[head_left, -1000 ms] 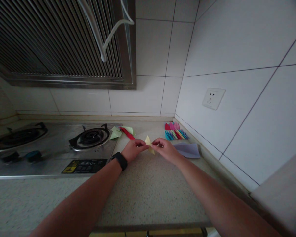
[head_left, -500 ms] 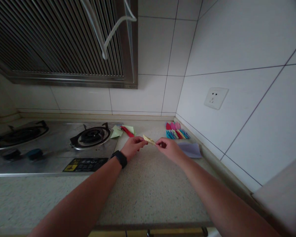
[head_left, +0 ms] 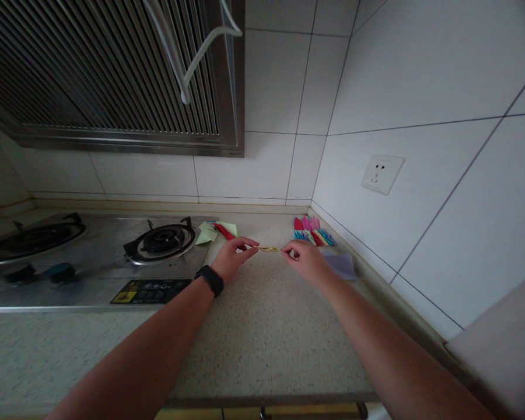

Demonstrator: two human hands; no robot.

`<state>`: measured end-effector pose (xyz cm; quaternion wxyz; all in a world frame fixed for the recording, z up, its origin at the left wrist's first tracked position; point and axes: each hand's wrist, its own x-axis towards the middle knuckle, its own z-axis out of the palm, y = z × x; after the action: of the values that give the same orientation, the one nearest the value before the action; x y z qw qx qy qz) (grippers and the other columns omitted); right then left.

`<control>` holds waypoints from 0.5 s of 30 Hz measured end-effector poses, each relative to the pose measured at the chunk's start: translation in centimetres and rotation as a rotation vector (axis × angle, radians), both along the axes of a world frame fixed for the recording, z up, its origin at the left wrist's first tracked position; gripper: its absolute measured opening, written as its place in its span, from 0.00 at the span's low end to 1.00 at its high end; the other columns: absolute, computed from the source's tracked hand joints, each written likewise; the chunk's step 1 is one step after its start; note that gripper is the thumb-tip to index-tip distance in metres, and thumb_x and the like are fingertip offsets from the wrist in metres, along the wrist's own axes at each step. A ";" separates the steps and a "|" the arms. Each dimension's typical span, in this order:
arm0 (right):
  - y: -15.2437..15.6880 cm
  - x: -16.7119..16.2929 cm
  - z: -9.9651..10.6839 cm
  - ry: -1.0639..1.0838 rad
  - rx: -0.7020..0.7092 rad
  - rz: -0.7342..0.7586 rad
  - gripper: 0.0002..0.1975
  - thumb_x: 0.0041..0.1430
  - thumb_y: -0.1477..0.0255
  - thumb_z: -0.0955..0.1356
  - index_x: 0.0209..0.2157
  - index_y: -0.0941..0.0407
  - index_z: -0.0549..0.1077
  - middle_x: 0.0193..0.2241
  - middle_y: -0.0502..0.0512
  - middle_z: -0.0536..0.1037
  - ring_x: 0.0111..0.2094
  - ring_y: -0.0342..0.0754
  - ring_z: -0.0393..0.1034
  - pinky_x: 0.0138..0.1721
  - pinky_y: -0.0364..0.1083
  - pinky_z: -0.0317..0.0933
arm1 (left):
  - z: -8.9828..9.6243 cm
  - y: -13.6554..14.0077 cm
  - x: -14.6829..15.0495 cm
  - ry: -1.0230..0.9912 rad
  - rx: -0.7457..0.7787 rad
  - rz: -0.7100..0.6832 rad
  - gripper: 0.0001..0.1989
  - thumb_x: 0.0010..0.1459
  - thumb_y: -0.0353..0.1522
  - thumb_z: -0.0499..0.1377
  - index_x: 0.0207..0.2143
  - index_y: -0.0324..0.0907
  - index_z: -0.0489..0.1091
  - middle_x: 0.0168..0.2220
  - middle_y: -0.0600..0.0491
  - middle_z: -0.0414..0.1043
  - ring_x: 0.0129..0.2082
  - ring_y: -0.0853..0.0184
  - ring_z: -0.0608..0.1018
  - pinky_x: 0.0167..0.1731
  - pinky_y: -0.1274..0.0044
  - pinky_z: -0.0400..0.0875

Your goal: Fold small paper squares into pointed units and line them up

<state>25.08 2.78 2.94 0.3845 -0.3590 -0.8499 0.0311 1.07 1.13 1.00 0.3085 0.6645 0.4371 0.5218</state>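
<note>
A small piece of folded yellow paper [head_left: 269, 249] is stretched between my two hands above the countertop. My left hand [head_left: 236, 255], with a black watch on the wrist, pinches its left end between thumb and fingers. The opposite end is pinched by my right hand [head_left: 305, 260]. Seen nearly edge-on, the paper looks like a narrow strip. Beyond my right hand lies a group of colourful folded paper pieces [head_left: 312, 231], pink, red and blue. A lilac paper sheet [head_left: 342, 266] shows partly behind that hand. Past my left hand are pale green papers [head_left: 207, 233] and a red item [head_left: 224, 231].
A gas stove [head_left: 96, 286] with two burners takes up the left side. Above it hangs a range hood [head_left: 114, 81]. The speckled countertop [head_left: 271, 338] meets a tiled wall on the right, which carries a power socket [head_left: 382, 174].
The yellow paper has turned from a slanted position to a level, edge-on one. My hands have moved slightly apart, and the left hand is turned a little.
</note>
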 end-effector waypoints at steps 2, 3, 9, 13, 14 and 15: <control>0.0 0.1 0.0 -0.008 0.023 0.005 0.04 0.54 0.78 0.68 0.29 0.56 0.74 0.28 0.51 0.75 0.29 0.43 0.66 0.32 0.42 0.59 | 0.0 0.0 -0.1 -0.004 0.033 0.010 0.13 0.51 0.40 0.63 0.35 0.41 0.76 0.36 0.51 0.75 0.29 0.70 0.70 0.25 0.81 0.64; 0.1 0.1 0.0 -0.011 0.030 0.010 0.04 0.54 0.78 0.68 0.29 0.56 0.74 0.28 0.51 0.75 0.29 0.43 0.66 0.33 0.42 0.59 | 0.0 0.1 -0.1 -0.010 0.037 0.013 0.13 0.51 0.40 0.63 0.34 0.41 0.76 0.36 0.51 0.75 0.30 0.70 0.71 0.25 0.81 0.64; 0.1 0.2 0.0 0.005 -0.051 0.066 0.02 0.57 0.74 0.67 0.32 0.55 0.74 0.28 0.51 0.74 0.28 0.43 0.67 0.31 0.42 0.60 | -0.6 0.6 -0.2 -0.118 -0.061 -0.013 0.14 0.52 0.42 0.63 0.35 0.41 0.76 0.28 0.54 0.72 0.23 0.73 0.67 0.20 0.82 0.59; -0.5 0.2 0.3 0.057 -0.115 0.088 0.04 0.60 0.71 0.66 0.36 0.55 0.73 0.28 0.50 0.74 0.27 0.42 0.67 0.29 0.41 0.60 | -0.7 0.7 -0.1 -0.192 -0.081 -0.011 0.14 0.51 0.42 0.62 0.34 0.41 0.74 0.28 0.55 0.71 0.22 0.74 0.67 0.19 0.82 0.58; -0.6 0.2 0.4 0.073 -0.123 0.096 0.04 0.60 0.71 0.66 0.37 0.55 0.72 0.28 0.50 0.74 0.28 0.42 0.67 0.29 0.41 0.60 | -0.7 0.6 -0.1 -0.206 -0.088 -0.017 0.14 0.52 0.42 0.62 0.34 0.41 0.74 0.29 0.55 0.71 0.22 0.74 0.67 0.19 0.82 0.59; -0.8 0.2 0.5 0.092 -0.129 0.105 0.04 0.60 0.71 0.66 0.37 0.55 0.72 0.28 0.50 0.74 0.28 0.42 0.68 0.29 0.41 0.60 | -0.7 0.6 -0.1 -0.217 -0.094 -0.022 0.13 0.52 0.41 0.62 0.35 0.41 0.74 0.29 0.55 0.71 0.22 0.74 0.67 0.19 0.82 0.59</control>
<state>25.24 2.02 3.46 0.3972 -0.3364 -0.8450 0.1224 0.98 1.75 0.31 0.3906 0.5936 0.4176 0.5663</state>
